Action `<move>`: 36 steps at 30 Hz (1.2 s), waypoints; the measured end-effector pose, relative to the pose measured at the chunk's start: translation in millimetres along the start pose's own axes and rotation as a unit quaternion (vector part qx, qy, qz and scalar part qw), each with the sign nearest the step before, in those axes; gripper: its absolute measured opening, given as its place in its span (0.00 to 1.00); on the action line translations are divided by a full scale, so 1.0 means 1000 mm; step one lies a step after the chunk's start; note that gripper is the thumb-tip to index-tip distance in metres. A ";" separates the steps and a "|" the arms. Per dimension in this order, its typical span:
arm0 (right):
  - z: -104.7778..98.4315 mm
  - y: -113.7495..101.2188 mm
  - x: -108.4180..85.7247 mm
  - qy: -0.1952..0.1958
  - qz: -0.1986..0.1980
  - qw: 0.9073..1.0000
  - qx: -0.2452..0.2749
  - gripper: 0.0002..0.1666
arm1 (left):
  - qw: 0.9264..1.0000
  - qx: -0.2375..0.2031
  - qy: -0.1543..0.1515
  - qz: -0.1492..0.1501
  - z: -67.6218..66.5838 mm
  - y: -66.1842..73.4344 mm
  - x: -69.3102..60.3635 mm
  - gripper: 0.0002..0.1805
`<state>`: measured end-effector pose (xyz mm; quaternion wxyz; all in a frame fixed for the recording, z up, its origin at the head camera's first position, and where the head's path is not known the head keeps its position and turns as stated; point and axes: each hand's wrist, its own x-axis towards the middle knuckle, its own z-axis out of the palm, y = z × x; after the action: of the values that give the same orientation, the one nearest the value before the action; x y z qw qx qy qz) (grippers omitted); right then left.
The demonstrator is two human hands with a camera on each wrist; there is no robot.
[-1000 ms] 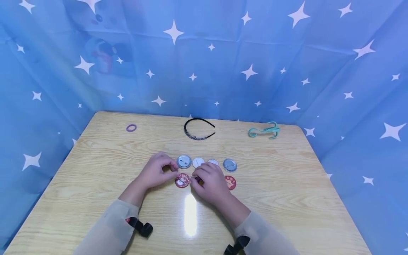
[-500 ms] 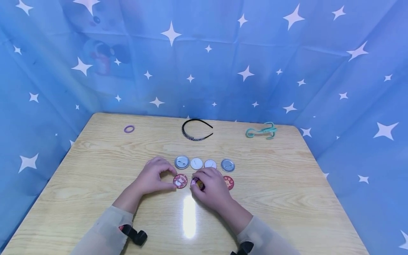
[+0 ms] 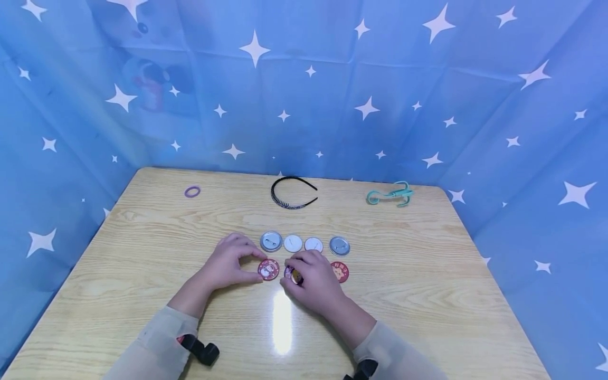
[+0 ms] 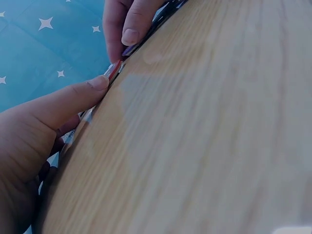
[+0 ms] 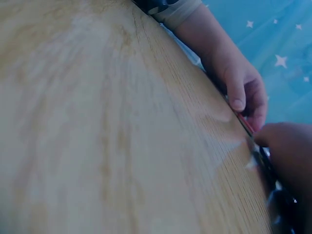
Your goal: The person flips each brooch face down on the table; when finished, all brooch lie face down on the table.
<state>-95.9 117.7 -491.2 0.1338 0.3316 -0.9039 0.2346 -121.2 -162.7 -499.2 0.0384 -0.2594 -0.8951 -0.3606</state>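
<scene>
My left hand (image 3: 228, 264) has thumb and fingertips at the left edge of a red round badge (image 3: 268, 269) lying on the table. Thumb and fingers of my right hand (image 3: 315, 277) grip a dark purple and yellow badge (image 3: 295, 275) just right of it, partly covered by that hand. Another red badge (image 3: 340, 271) lies beyond my right knuckles. Behind, in a row with pin sides up, are a silver badge (image 3: 271, 241), a white one (image 3: 293, 243), a second white one (image 3: 313, 244) and a second silver one (image 3: 339, 246).
Along the back of the wooden table (image 3: 427, 295) lie a purple ring (image 3: 192, 192), a black toothed headband (image 3: 283, 203) and a teal clip-like item (image 3: 390, 195). A blue curtain (image 3: 323, 89) with white stars hangs behind.
My left thumb and fingers have spread and moved to the red badge's edge. More of the purple and yellow badge shows between my right thumb and fingers. The head view has shifted slightly.
</scene>
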 end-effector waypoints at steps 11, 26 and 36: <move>0.001 -0.001 -0.001 -0.003 0.015 1.000 0.014 0.21 | 1.000 0.006 -0.022 -0.007 0.002 0.005 0.001 0.24; 0.008 -0.006 0.003 0.015 0.030 0.999 0.022 0.14 | 1.000 0.002 -0.017 -0.006 0.000 0.009 -0.001 0.20; 0.010 -0.011 0.008 -0.006 0.085 0.995 0.046 0.16 | 1.000 -0.010 -0.014 -0.005 0.002 0.009 0.001 0.21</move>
<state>-95.1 101.4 -492.9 0.0924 0.2605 -0.9180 0.2846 -117.4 -155.9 -494.8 0.0217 -0.2598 -0.8933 -0.3662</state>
